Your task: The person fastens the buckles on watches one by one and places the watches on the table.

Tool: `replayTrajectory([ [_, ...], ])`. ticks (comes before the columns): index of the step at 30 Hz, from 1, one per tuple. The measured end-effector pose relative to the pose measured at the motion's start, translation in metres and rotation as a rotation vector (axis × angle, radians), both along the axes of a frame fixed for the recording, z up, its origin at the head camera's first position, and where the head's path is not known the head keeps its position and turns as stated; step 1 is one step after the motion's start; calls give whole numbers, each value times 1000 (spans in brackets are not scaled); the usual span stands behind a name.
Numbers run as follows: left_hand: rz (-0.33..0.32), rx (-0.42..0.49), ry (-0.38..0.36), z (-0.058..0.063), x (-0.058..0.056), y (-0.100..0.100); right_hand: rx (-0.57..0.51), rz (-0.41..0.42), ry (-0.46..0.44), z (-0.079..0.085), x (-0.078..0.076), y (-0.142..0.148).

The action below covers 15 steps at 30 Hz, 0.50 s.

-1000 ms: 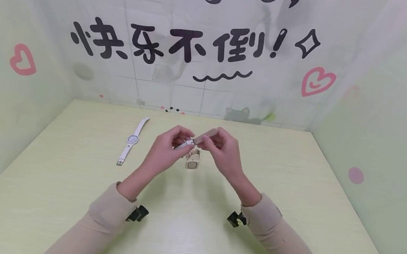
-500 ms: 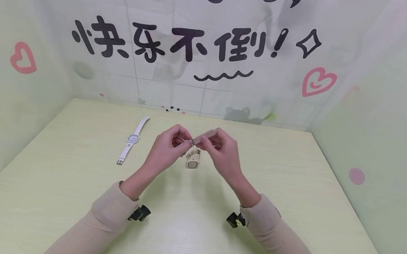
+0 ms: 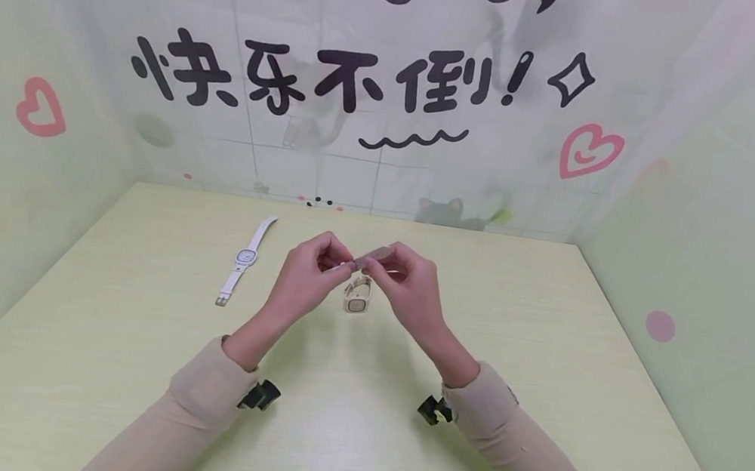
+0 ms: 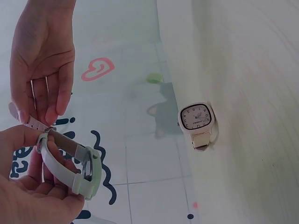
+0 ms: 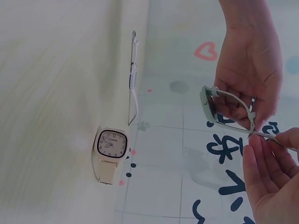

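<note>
Above the table, both hands hold a pale green wristwatch (image 4: 96, 172) with its strap bent into a loop. My left hand (image 3: 300, 277) pinches the strap at the buckle (image 4: 45, 132), and its fingers lie inside and under the loop. With thumb and fingertips, my right hand (image 3: 418, 289) grips the strap's free end (image 3: 379, 253), which runs out past the buckle. The case hangs on the left hand's side, its face turned away in the left wrist view. Below the hands, a cream wristwatch (image 3: 356, 305) stands on the table, strap closed in a loop, dial toward me.
A white wristwatch (image 3: 247, 258) lies stretched flat on the table (image 3: 133, 364), left of the hands. A printed backdrop (image 3: 329, 170) rises at the table's far edge, with side panels at left and right. Dark wrist cameras (image 3: 260, 395) sit at both cuffs.
The right fingers have slid slightly left along the strap toward the buckle. Less of the strap shows between the hands now. The watches on the table stay where they were.
</note>
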<state>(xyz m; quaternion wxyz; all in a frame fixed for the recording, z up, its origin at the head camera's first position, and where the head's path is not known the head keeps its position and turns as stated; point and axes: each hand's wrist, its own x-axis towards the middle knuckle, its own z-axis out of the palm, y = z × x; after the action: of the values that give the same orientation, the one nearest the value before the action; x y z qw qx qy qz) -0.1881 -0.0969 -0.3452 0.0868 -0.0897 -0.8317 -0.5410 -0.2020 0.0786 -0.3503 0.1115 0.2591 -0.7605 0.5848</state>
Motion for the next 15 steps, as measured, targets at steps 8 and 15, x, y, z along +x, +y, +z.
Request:
replayTrajectory([
  [8, -26, 45, -38, 1, 0, 3, -13, -21, 1, 1, 0, -2],
  [15, -75, 15, -58, 3, 2, 2, 2, -35, 1, 0, -5, 3],
])
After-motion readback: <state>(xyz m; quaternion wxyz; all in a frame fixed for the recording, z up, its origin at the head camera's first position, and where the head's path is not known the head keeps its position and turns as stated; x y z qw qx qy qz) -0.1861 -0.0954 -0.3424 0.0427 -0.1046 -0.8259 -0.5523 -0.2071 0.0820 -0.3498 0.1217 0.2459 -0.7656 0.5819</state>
